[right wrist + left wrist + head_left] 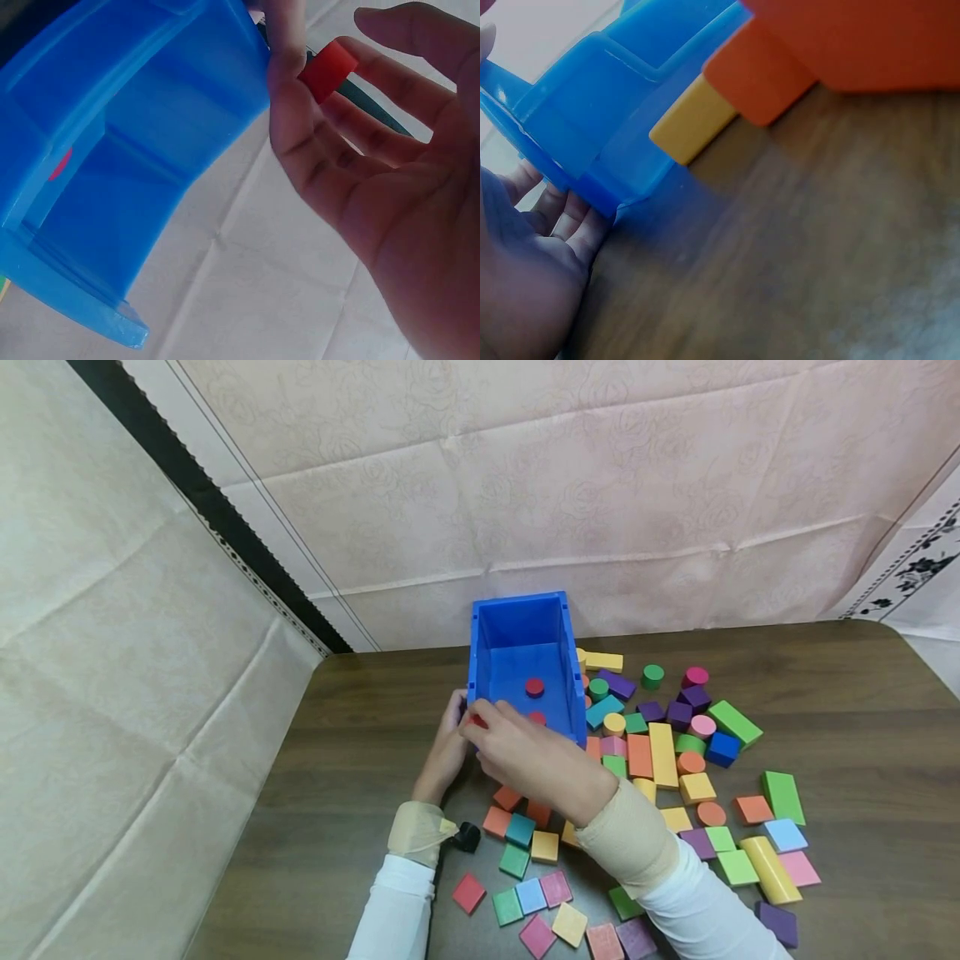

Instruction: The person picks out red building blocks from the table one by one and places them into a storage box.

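Note:
In the head view a blue plastic bin stands at the table's back edge, with a red disc and a second red disc inside. My left hand holds the bin's near left corner; its fingers curl against the outer wall in the left wrist view. My right hand reaches across the bin's front and pinches a small red cylinder just outside the rim. Part of the bin's front is hidden behind the right hand.
Many coloured wooden blocks lie right of the bin, among them a long yellow block, a yellow cylinder and a green block. More blocks, such as a red square, lie between the forearms. A cloth-covered wall rises behind the table.

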Available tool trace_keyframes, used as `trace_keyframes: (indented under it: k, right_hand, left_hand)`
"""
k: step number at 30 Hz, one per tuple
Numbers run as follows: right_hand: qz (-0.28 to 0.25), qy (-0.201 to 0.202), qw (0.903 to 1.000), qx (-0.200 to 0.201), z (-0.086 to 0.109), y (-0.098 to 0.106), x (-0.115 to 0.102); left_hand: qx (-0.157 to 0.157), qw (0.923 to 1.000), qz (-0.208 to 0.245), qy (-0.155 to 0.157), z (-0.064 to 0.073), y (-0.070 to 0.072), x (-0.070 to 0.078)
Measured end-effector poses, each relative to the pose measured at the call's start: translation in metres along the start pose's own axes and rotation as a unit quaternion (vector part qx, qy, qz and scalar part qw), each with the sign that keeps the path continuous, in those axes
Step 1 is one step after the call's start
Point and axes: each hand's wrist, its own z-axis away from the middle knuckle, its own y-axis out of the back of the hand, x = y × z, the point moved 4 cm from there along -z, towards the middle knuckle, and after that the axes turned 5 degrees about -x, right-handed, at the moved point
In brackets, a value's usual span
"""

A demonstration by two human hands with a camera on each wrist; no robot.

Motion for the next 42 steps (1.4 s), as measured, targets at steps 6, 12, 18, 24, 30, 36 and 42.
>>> trace_keyframes:
  k: [6, 12, 18, 24, 30, 36, 42]
  right_hand:
    - [0.023, -0.012, 0.9996, -0.011, 0.001, -0.003, 0.003]
    - [0.011, -0.011, 0.9998, 0.011, -0.001, 0.0, 0.005]
    - [-0.011, -0.027, 0.9994, 0.016, -0.001, 0.002, 0.01]
    - [-0.009, -0.052, 0.9985, 0.016, 0.001, 0.002, 0.014]
    - [-0.001, -0.079, 0.9968, 0.013, 0.0, 0.0, 0.019]
    - [0.013, -0.097, 0.9952, 0.002, -0.001, -0.003, 0.023]
    - [0.009, -0.121, 0.9926, -0.009, 0.001, -0.006, 0.029]
  left_hand:
    - [0.002, 1.0, 0.004, -0.009, -0.001, 0.0, -0.002]
    - [0.005, 1.0, 0.001, 0.0, -0.001, 0.001, -0.001]
    - [0.005, 0.9999, -0.006, 0.009, -0.002, 0.0, 0.001]
    - [0.011, 0.9996, -0.012, 0.022, -0.002, 0.0, 0.001]
    - [0.015, 0.9995, -0.02, 0.022, -0.001, 0.0, 0.0]
    - [0.016, 0.9994, -0.019, 0.024, -0.003, 0.0, -0.001]
    - [0.017, 0.9992, -0.019, 0.031, -0.003, 0.0, -0.001]
